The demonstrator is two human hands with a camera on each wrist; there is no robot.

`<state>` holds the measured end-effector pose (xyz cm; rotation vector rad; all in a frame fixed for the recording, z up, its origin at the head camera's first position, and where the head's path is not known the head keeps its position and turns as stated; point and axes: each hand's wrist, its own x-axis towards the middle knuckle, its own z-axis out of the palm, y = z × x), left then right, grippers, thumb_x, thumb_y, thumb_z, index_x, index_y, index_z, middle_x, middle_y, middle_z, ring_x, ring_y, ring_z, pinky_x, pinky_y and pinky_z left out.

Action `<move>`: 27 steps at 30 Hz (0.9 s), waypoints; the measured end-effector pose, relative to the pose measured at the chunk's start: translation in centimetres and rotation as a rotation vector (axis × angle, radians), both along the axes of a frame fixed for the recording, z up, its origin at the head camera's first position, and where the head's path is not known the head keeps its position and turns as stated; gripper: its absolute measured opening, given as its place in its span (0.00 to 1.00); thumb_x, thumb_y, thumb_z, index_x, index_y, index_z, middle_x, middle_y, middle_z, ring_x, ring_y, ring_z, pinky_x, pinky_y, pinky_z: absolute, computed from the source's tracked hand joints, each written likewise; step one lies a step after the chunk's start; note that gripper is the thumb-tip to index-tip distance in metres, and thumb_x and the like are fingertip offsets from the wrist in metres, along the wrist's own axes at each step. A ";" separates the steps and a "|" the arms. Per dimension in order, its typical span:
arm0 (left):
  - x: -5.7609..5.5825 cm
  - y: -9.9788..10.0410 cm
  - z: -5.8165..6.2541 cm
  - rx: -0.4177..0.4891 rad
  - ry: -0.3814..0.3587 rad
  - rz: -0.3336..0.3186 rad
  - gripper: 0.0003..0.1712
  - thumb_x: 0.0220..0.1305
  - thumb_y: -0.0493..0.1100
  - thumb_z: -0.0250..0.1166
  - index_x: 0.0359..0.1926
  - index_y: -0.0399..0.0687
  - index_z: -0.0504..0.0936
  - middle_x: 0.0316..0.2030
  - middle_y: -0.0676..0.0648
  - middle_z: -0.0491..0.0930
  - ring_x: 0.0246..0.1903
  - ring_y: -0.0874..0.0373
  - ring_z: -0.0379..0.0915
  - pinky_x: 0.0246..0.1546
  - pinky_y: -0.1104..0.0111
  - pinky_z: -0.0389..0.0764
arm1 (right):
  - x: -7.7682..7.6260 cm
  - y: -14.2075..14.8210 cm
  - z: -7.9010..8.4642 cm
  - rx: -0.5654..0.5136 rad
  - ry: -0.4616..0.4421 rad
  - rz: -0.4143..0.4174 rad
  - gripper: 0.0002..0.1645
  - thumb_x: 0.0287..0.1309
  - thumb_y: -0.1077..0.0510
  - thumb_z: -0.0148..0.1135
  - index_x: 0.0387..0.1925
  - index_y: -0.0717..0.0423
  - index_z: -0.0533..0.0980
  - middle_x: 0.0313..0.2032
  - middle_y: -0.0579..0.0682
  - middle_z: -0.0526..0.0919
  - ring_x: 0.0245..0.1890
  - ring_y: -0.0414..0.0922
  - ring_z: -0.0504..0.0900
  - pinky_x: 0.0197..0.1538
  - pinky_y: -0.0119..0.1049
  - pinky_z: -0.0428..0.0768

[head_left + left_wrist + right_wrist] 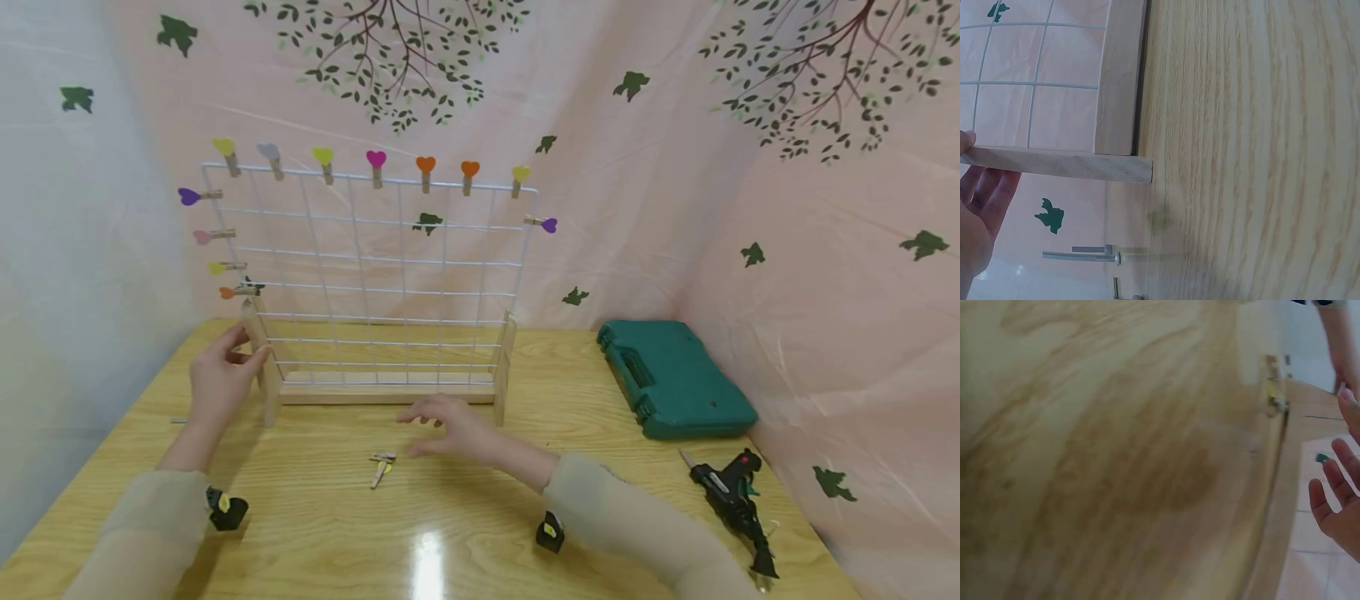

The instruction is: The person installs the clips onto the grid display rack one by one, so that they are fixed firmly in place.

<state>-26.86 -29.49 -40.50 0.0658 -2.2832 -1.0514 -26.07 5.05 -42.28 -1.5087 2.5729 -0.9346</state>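
Observation:
A white wire grid (pixel 382 262) stands upright in a wooden base (pixel 386 393). Heart-topped mini clothespins line its top and sides, among them a magenta one (pixel 377 162) and an orange one (pixel 228 293). My left hand (pixel 223 375) grips the base's left post (pixel 1054 164), thumb on the inner side and fingers on the outer. In front of the base, my right hand (pixel 450 429) hovers over the table with its fingers spread, holding nothing. Just left of it, a few loose clothespins (pixel 381 471) lie on the wood, one with a yellow heart.
A green plastic case (pixel 678 379) lies at the right of the table (pixel 315 533), and a black glue gun (pixel 731 500) is in front of it. Metal bolts (pixel 1079 255) show beyond the left post in the left wrist view. A printed cloth (pixel 637 167) hangs behind.

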 end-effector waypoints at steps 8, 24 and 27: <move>0.0 0.1 0.1 -0.003 -0.017 0.003 0.24 0.57 0.45 0.61 0.55 0.44 0.72 0.44 0.39 0.78 0.24 0.81 0.62 0.20 0.88 0.67 | -0.3 -2.3 -2.9 0.167 0.013 0.032 0.23 0.46 0.45 0.64 0.46 0.45 0.76 0.42 0.39 0.77 0.40 0.32 0.74 0.42 0.19 0.70; -0.1 0.0 0.0 0.011 0.003 -0.003 0.23 0.56 0.42 0.62 0.54 0.44 0.73 0.43 0.38 0.78 0.23 0.82 0.63 0.20 0.88 0.67 | -1.1 -4.0 -3.4 0.196 0.086 0.084 0.08 0.50 0.50 0.63 0.33 0.47 0.80 0.28 0.41 0.74 0.26 0.32 0.68 0.28 0.15 0.63; -0.1 0.0 0.0 0.008 0.001 0.002 0.23 0.56 0.43 0.62 0.54 0.44 0.73 0.43 0.39 0.78 0.23 0.81 0.63 0.21 0.88 0.67 | -1.1 -4.0 -3.4 0.191 0.040 0.057 0.06 0.51 0.51 0.62 0.32 0.47 0.79 0.27 0.39 0.74 0.26 0.31 0.68 0.29 0.16 0.65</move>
